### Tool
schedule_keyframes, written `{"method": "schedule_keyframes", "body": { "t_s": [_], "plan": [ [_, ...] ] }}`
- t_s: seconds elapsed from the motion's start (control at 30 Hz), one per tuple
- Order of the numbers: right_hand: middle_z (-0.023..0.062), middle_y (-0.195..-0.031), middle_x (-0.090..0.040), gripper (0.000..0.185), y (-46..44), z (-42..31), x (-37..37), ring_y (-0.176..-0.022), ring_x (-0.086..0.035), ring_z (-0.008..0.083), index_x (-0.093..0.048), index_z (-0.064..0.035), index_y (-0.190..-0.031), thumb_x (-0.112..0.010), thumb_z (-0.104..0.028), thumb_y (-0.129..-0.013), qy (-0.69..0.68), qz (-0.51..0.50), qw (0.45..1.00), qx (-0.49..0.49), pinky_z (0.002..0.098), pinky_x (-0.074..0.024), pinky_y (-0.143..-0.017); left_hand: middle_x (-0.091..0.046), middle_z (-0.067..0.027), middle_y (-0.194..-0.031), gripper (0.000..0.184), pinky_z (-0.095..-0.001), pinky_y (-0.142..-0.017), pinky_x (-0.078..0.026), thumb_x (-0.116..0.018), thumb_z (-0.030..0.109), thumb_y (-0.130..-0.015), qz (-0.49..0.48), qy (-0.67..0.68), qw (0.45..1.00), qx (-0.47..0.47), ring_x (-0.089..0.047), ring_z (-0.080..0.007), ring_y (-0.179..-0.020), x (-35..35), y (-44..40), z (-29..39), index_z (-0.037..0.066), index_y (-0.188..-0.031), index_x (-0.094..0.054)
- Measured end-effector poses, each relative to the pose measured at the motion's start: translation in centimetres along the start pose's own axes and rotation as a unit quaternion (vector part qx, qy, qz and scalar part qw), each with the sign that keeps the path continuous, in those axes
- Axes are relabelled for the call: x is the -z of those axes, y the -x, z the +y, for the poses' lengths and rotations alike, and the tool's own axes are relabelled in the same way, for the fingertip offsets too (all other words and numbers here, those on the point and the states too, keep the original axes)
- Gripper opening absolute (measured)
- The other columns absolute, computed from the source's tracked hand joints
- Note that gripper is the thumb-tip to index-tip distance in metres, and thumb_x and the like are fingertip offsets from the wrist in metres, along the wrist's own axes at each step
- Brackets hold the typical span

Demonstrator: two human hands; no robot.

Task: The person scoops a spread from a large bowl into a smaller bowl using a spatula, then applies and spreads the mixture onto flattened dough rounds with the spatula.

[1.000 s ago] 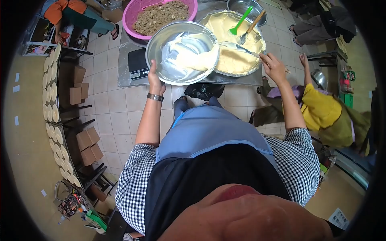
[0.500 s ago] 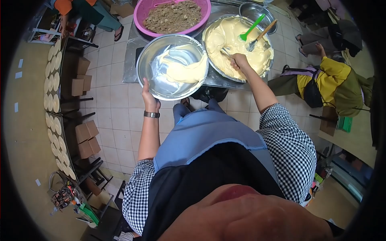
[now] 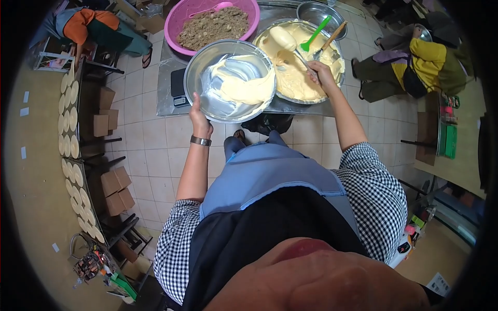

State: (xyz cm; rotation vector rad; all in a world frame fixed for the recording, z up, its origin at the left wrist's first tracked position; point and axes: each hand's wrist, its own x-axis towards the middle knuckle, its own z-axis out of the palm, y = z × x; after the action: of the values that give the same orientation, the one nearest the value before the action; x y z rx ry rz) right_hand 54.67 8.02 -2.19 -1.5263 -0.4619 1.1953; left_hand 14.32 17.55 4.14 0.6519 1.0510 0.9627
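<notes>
My left hand (image 3: 200,115) grips the near-left rim of a metal bowl (image 3: 196,78), tilted, with pale cream (image 3: 238,89) smeared inside. My right hand (image 3: 322,78) is closed on the handle of a metal spoon (image 3: 302,58), whose head carries a smooth lump of cream (image 3: 282,38). The spoon is over a larger round basin (image 3: 338,76) of yellowish cream (image 3: 298,83). A green spatula (image 3: 317,32) and a wooden-handled utensil (image 3: 332,39) rest in that basin, near its far right side.
A pink basin (image 3: 170,32) of brown crumbly mixture stands far left on the metal table (image 3: 165,98). Beside it are a black scale (image 3: 178,89) and, farther right, an empty metal bowl (image 3: 310,10). Two co-workers (image 3: 92,26) (image 3: 433,62) are at the sides.
My right hand has lifted the spoon from the basin's cream with a lump on it. The bowl in my left hand has shifted slightly. The co-worker at right has moved.
</notes>
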Motion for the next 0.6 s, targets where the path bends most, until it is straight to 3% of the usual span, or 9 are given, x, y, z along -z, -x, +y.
{"method": "schedule_keyframes", "body": {
  "t_s": [0.13, 0.27, 0.3, 0.33, 0.37, 0.4, 0.47, 0.5, 0.6],
  "plan": [
    [0.0019, -0.064, -0.058, 0.018, 4.7, -4.7, 1.9, -0.044, -0.043, 0.0047, -0.064, -0.0024, -0.098, -0.058, -0.018, -0.092, 0.015, 0.009, 1.000, 0.020, 0.0193, -0.0301, -0.038, -0.061, -0.0152, -0.114, 0.059, -0.0343, -0.091, -0.045, -0.053, 0.045, -0.094, -0.004, -0.011, 1.000, -0.008, -0.059, -0.0212, -0.103, -2.5, -1.9, -2.0, -0.008, -0.119, -0.053],
    [0.0015, -0.066, -0.059, 0.020, 9.3, -6.4, 1.2, -0.047, -0.045, 0.0043, -0.067, -0.0047, -0.101, -0.063, -0.021, -0.090, 0.147, 0.009, 0.986, 0.080, 0.0220, -0.0342, -0.042, -0.062, -0.0146, -0.108, 0.058, -0.0328, -0.084, -0.047, -0.057, 0.044, -0.092, -0.048, -0.005, 0.999, 0.007, -0.060, -0.0190, -0.096, -5.3, -4.3, -4.9, -0.009, -0.113, -0.056],
    [0.0028, -0.067, -0.060, 0.019, 9.5, -4.8, 0.6, -0.049, -0.046, 0.0065, -0.067, -0.0061, -0.101, -0.064, -0.020, -0.089, 0.235, 0.045, 0.940, 0.245, 0.0245, -0.0370, -0.045, -0.059, -0.0145, -0.116, 0.057, -0.0338, -0.090, -0.046, -0.053, 0.044, -0.094, -0.057, -0.026, 0.998, 0.029, -0.058, -0.0208, -0.103, -6.1, -4.6, -5.4, -0.006, -0.121, -0.052],
    [0.0042, -0.067, -0.060, 0.019, 9.7, -3.4, 0.3, -0.050, -0.047, 0.0087, -0.067, -0.0074, -0.102, -0.066, -0.019, -0.088, 0.315, 0.079, 0.857, 0.400, 0.0270, -0.0398, -0.047, -0.057, -0.0143, -0.124, 0.057, -0.0347, -0.096, -0.044, -0.049, 0.044, -0.096, -0.067, -0.046, 0.995, 0.052, -0.057, -0.0227, -0.111, -6.9, -4.9, -5.9, -0.003, -0.129, -0.048],
    [0.0055, -0.073, -0.058, 0.023, 12.4, -4.8, -1.1, -0.060, -0.053, 0.0148, -0.066, -0.0100, -0.105, -0.067, -0.012, -0.082, 0.422, 0.082, 0.835, 0.344, 0.0310, -0.0448, -0.056, -0.057, -0.0147, -0.124, 0.057, -0.0351, -0.095, -0.044, -0.048, 0.044, -0.096, -0.075, -0.041, 0.995, 0.047, -0.057, -0.0233, -0.111, -7.4, -5.3, -6.7, -0.003, -0.129, -0.047],
    [0.0055, -0.073, -0.058, 0.023, 13.1, -4.5, -1.0, -0.060, -0.053, 0.0148, -0.066, -0.0100, -0.105, -0.067, -0.012, -0.082, 0.423, 0.083, 0.835, 0.342, 0.0310, -0.0448, -0.056, -0.057, -0.0147, -0.124, 0.057, -0.0351, -0.095, -0.044, -0.048, 0.044, -0.096, -0.076, -0.041, 0.995, 0.049, -0.057, -0.0233, -0.111, -8.0, -5.0, -6.5, -0.003, -0.129, -0.047],
    [0.0058, -0.081, -0.055, 0.035, 13.9, -3.9, -0.5, -0.070, -0.056, 0.0202, -0.065, -0.0110, -0.108, -0.066, -0.005, -0.074, 0.591, 0.047, 0.655, 0.469, 0.0324, -0.0466, -0.062, -0.057, -0.0154, -0.124, 0.058, -0.0358, -0.095, -0.044, -0.047, 0.045, -0.096, -0.094, 0.008, 0.993, 0.068, -0.057, -0.0242, -0.111, -8.9, -4.7, -6.1, -0.003, -0.129, -0.047],
    [0.0055, -0.084, -0.052, 0.044, 14.2, -3.7, 0.4, -0.078, -0.056, 0.0223, -0.063, -0.0126, -0.110, -0.064, -0.003, -0.067, 0.609, 0.027, 0.640, 0.467, 0.0342, -0.0472, -0.066, -0.057, -0.0154, -0.124, 0.058, -0.0358, -0.095, -0.044, -0.047, 0.045, -0.096, -0.095, 0.008, 0.993, 0.071, -0.057, -0.0242, -0.111, -8.8, -4.8, -6.2, -0.003, -0.129, -0.047],
    [0.0063, -0.083, -0.052, 0.045, 15.3, -4.9, 3.5, -0.078, -0.056, 0.0238, -0.064, -0.0129, -0.109, -0.063, -0.002, -0.065, 0.633, 0.015, 0.613, 0.472, 0.0345, -0.0473, -0.066, -0.056, -0.0172, -0.124, 0.062, -0.0397, -0.095, -0.046, -0.048, 0.048, -0.095, -0.091, 0.010, 0.994, 0.054, -0.057, -0.0278, -0.111, -8.1, -5.1, -5.7, -0.003, -0.131, -0.044]
  ]
}}
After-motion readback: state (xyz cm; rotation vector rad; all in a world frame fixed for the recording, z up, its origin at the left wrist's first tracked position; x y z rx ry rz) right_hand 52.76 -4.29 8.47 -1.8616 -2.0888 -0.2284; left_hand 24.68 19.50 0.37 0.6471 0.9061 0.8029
